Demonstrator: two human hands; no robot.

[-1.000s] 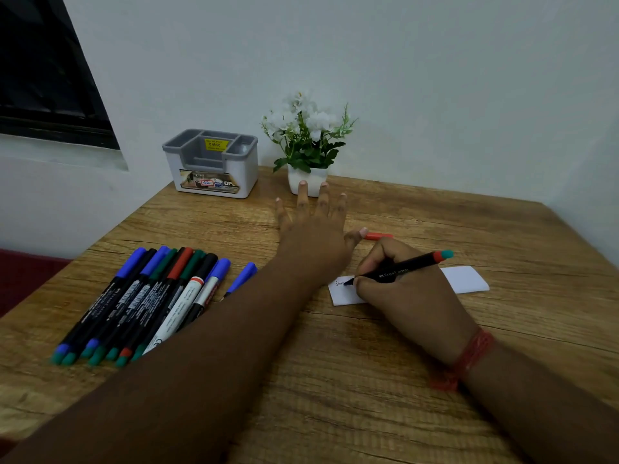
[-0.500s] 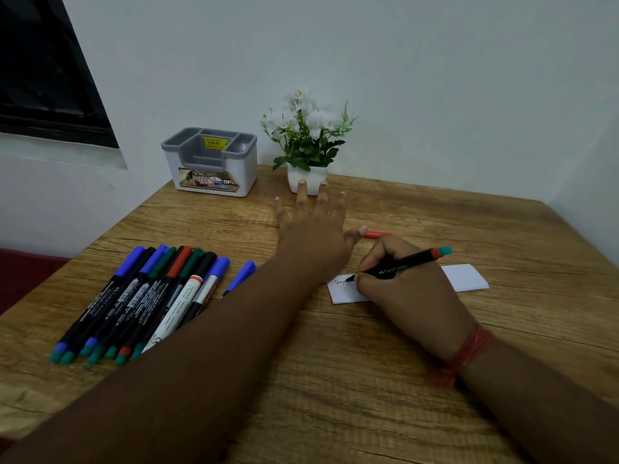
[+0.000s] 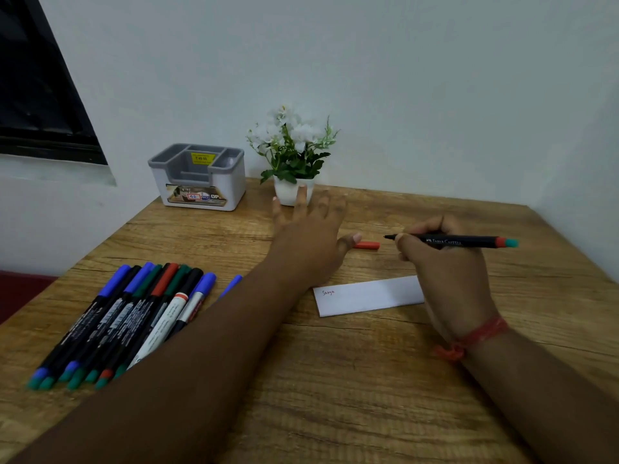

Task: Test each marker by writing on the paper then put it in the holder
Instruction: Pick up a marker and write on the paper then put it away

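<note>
one marker (image 3: pixel 449 242) is in play, a slim black one with a red and teal end, pinched near its tip by the curled fingers of the right hand (image 3: pixel 445 276) and held roughly level above the table (image 3: pixel 335 396), its bare nib pointing left toward the red cap (image 3: pixel 367 245) lying just beside the left thumb. the left hand (image 3: pixel 310 236) lies flat with fingers spread and straight, gripping nothing, between the cap and the white flower pot (image 3: pixel 291 192). the paper (image 3: pixel 368 296), a small white strip, sits near the right wrist with a short written word at its left end, so the test for this marker looks done and capping seems the step in hand. the marker should be light, stiff and smooth, easy to roll, so a grip on the barrel close to the nib gives the most control for meeting the cap; the nib is the soft part and best kept off fingers. the grey holder (image 3: pixel 201 175) stands at the far edge, well apart, with no markers visible in it. several more capped markers (image 3: pixel 127 316) lie side by side at the left, partly under the left forearm.
</note>
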